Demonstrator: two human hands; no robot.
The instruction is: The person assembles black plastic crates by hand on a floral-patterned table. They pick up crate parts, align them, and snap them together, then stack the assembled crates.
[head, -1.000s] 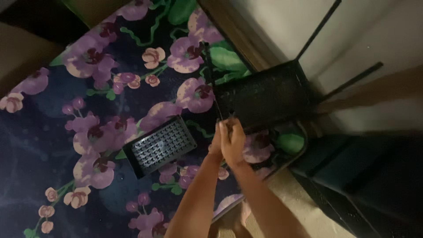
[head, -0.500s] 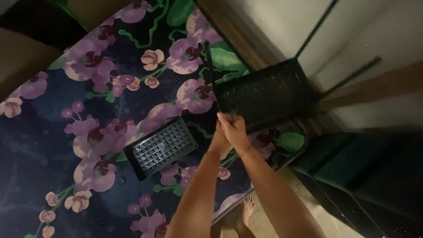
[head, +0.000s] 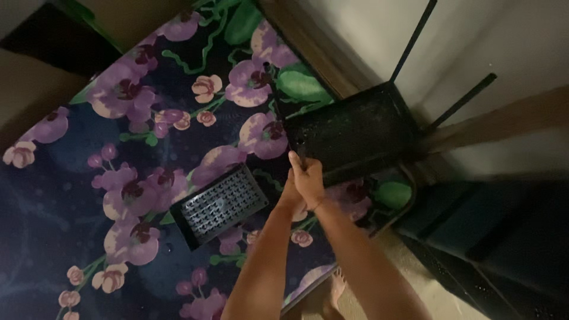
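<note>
A dark rug (head: 77, 249) with purple flowers fills the left and middle of the frame. Left of centre on it lies a small black grid tray (head: 220, 205), flat and tilted, apart from the hands.

At centre both forearms rise from the bottom edge and meet. The left hand (head: 290, 195) sits mostly behind the right hand (head: 309, 181), so whether its fingers are closed cannot be told. The right hand is curled shut around a thin black rod (head: 283, 109) that runs up toward the top centre along the left edge of the black rack (head: 349, 133).

The rack is a dark mesh panel just right of centre, touching the hands at its lower left corner. Two thin black legs (head: 459, 105) slant from it toward the upper right, against a pale wall (head: 521, 41). A dark cabinet (head: 504, 237) fills the lower right. A bare foot (head: 338, 283) shows at the bottom edge.
</note>
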